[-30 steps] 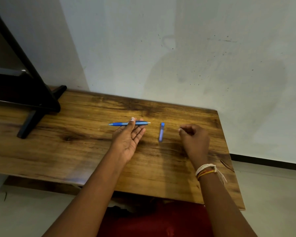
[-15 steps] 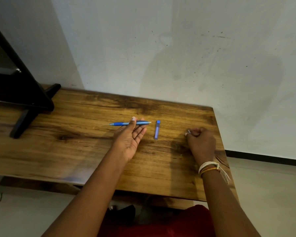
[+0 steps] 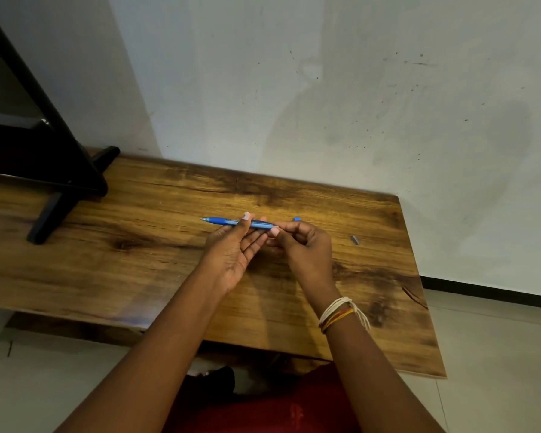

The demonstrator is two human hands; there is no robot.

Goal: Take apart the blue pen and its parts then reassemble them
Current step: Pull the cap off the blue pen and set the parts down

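The left hand (image 3: 231,254) lies palm-up, its fingers (image 3: 243,225) pinching the blue pen (image 3: 239,222), while the right hand (image 3: 303,251) curls its fingers (image 3: 275,231) around the pen's right end. The slim plastic barrel is held just above the desk (image 3: 138,245), long axis running left to right, tip pointing left. On the grained, dark-knotted wood, a blue part (image 3: 297,218) peeks out beyond the right hand and a small grey piece (image 3: 354,240) lies farther right, under a scuffed white wall (image 3: 325,104).
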